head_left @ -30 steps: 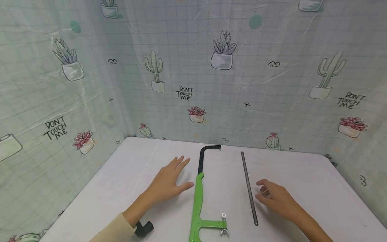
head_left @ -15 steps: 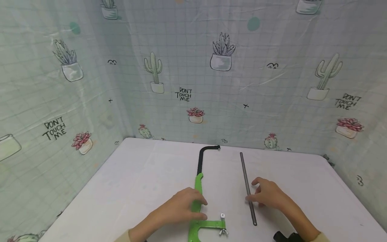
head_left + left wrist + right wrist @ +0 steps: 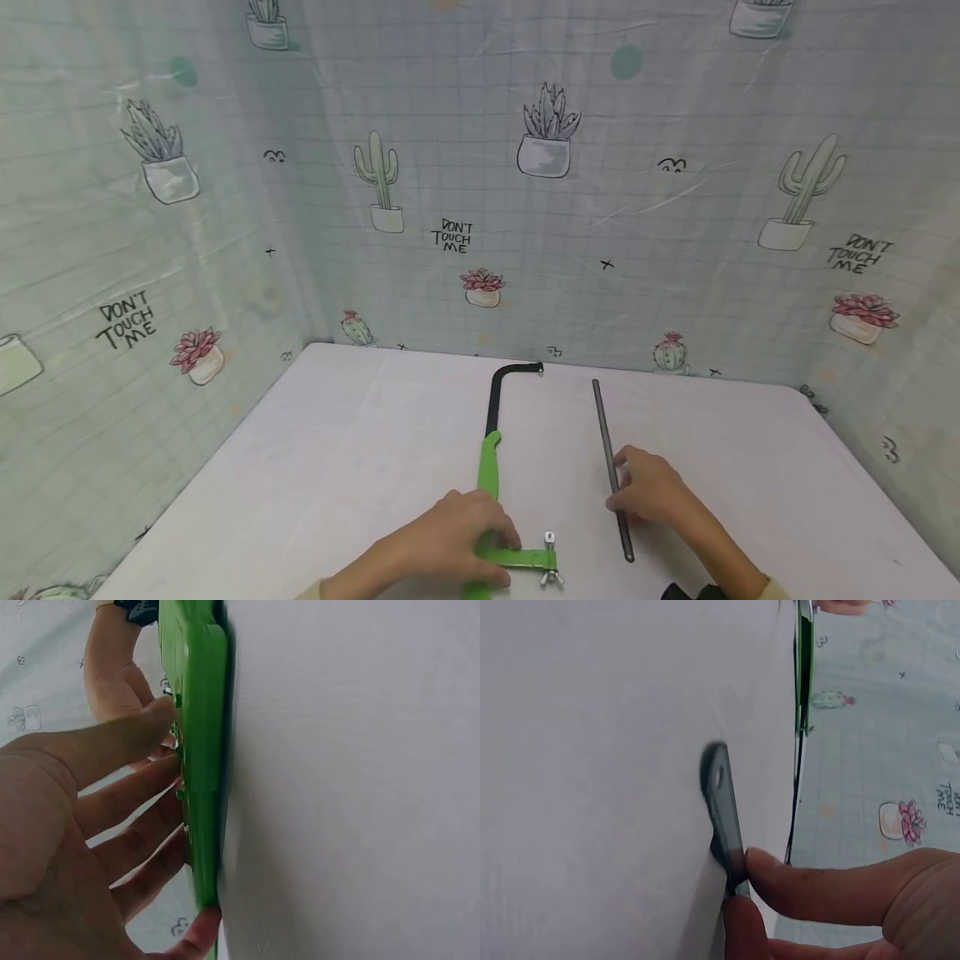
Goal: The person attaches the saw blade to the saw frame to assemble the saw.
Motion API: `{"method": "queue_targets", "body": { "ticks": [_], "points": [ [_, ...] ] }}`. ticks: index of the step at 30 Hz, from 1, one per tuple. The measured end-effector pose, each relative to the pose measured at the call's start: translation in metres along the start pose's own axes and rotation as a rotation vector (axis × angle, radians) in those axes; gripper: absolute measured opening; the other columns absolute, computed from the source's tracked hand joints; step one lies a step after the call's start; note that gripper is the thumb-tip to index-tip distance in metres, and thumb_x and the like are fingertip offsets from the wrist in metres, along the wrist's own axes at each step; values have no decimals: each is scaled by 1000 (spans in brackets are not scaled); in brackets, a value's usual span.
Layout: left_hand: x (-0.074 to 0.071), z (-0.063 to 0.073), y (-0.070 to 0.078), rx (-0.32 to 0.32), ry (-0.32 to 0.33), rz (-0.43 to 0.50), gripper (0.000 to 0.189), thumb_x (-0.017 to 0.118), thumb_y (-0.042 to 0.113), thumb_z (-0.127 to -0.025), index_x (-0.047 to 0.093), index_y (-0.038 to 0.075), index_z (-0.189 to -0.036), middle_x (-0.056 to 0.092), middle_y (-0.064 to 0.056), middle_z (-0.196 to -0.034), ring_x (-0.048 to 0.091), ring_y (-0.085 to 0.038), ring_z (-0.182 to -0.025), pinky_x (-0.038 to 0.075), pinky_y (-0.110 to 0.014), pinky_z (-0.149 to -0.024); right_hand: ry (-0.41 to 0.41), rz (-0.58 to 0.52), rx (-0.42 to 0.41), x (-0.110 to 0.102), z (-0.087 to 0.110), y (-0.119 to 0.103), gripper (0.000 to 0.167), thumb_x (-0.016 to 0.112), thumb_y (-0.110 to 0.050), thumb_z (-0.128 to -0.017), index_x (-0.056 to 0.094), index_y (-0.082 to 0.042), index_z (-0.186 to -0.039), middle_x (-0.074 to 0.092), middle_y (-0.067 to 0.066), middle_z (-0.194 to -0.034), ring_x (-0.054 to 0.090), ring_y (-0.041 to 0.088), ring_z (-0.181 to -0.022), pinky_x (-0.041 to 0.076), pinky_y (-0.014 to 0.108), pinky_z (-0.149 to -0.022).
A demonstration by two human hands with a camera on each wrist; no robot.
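A hacksaw frame (image 3: 488, 471) with a green handle and a black bent front end lies on the white table. My left hand (image 3: 457, 537) holds it near the green crosspiece, which carries a wing nut (image 3: 552, 577). In the left wrist view, the thumb and fingers meet the green frame (image 3: 202, 712) along its length. To the right lies a narrow grey hacksaw blade (image 3: 603, 421). Between thumb and forefinger, my right hand (image 3: 652, 489) pinches it below its middle. The right wrist view shows a hole near one end of this blade (image 3: 724, 802).
The white table (image 3: 360, 425) is backed by a curtain (image 3: 622, 208) printed with cacti and lettering. A black device (image 3: 693, 592) sits on the right wrist. The frame's black end (image 3: 517, 367) reaches toward the table's back edge.
My left hand has come from beside the frame onto its green part and down toward the crosspiece. My right hand has moved left to the blade and taken hold of it.
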State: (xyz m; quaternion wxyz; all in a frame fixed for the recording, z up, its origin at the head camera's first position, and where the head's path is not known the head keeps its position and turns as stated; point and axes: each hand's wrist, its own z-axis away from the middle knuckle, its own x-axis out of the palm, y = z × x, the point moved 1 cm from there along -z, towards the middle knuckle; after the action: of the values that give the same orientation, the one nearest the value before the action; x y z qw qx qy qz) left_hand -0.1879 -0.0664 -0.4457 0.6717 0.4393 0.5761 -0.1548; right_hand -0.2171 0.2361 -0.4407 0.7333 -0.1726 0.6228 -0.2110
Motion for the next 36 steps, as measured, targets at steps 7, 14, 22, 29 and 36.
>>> {"method": "queue_targets", "body": {
  "ticks": [7, 14, 22, 29, 36],
  "points": [
    [1, 2, -4, -9, 5, 35, 22, 81, 37, -86, 76, 37, -108, 65, 29, -102, 54, 7, -108, 39, -26, -87, 18, 46, 16, 2, -2, -4, 61, 87, -9, -76, 59, 8, -129, 66, 6, -86, 61, 16, -66, 51, 32, -60],
    [4, 2, -6, 10, -8, 66, 22, 79, 33, -89, 76, 35, -110, 64, 26, -106, 53, 6, -110, 46, -24, -91, 25, -18, 4, 1, -2, 0, 71, 89, -8, -74, 51, 7, -133, 66, 9, -90, 61, 17, -68, 52, 32, -61],
    [5, -3, -2, 69, -59, 27, 27, 74, 25, -92, 73, 31, -118, 65, 22, -108, 57, 8, -100, 49, -18, -87, 11, -92, -6, 1, -7, 6, 84, 89, -3, -71, 43, 6, -141, 63, 9, -91, 60, 17, -68, 52, 32, -62],
    [5, -11, -3, 61, -97, 12, 23, 76, 30, -90, 73, 31, -113, 63, 22, -98, 55, 11, -88, 45, -13, -79, 3, -181, -33, 6, -11, 10, 88, 87, -2, -72, 39, 6, -145, 64, 7, -87, 60, 18, -69, 52, 33, -62],
    [8, -12, -5, 87, -50, -27, 20, 75, 40, -91, 73, 36, -110, 61, 26, -92, 53, 13, -84, 41, -13, -73, -61, -365, -19, 5, -11, 14, 81, 84, -4, -77, 41, 6, -145, 69, 8, -87, 65, 19, -63, 58, 36, -61]
  ]
}}
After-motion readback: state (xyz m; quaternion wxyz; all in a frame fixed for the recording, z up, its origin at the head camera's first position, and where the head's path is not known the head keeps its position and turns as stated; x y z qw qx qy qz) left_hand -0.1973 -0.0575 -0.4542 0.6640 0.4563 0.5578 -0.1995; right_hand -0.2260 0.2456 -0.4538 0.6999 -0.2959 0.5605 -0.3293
